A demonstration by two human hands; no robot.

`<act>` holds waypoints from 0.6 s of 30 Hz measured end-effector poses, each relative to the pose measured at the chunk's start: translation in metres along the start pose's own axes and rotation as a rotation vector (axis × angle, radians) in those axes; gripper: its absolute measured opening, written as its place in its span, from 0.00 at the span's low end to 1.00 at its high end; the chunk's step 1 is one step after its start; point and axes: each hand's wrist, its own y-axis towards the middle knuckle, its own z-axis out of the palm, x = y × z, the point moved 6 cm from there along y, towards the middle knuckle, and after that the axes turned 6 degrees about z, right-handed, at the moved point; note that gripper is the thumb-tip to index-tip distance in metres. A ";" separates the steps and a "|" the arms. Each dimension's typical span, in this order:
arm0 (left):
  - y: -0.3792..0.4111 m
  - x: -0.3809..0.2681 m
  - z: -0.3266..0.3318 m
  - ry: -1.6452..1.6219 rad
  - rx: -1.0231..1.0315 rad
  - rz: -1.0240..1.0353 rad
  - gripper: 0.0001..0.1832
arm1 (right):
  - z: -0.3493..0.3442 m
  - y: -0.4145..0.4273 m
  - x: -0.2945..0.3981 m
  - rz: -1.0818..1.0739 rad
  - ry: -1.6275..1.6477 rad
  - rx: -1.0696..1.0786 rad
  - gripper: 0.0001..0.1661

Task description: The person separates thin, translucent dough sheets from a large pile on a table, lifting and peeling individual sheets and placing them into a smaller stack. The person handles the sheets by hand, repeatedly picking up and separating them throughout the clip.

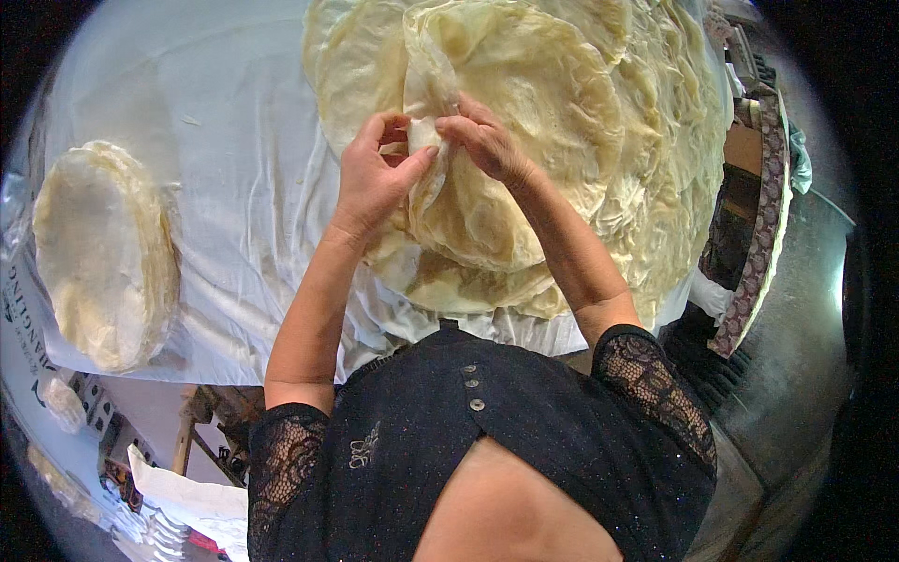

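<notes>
A wide heap of thin, cream-coloured, translucent round sheets (562,119), their material unclear, lies on the white-covered table ahead of me. My left hand (383,168) pinches the turned-up edge of the top sheet (423,137) between thumb and fingers. Just right of it, my right hand (484,137) grips the same folded edge, with its thumb close to my left thumb. The folded part runs away from me along the left side of the top sheet. At the far left, apart from the heap, sits a neat stack of similar round sheets (102,256).
A wrinkled white cloth (232,211) covers the table. Beyond its right side stand a curved, patterned padded edge (751,246) and a brown box (742,149). White sheeting (189,495) and a bag bearing writing lie at the lower left.
</notes>
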 end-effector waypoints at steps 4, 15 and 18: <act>0.009 -0.004 -0.001 0.210 -0.015 -0.032 0.19 | 0.003 0.002 -0.001 -0.063 -0.040 0.032 0.24; 0.021 -0.020 -0.004 0.644 -0.094 0.279 0.06 | 0.009 0.004 0.001 0.023 -0.002 0.160 0.33; 0.022 -0.019 -0.006 0.581 -0.075 0.260 0.05 | 0.011 0.004 -0.002 -0.027 0.098 0.186 0.33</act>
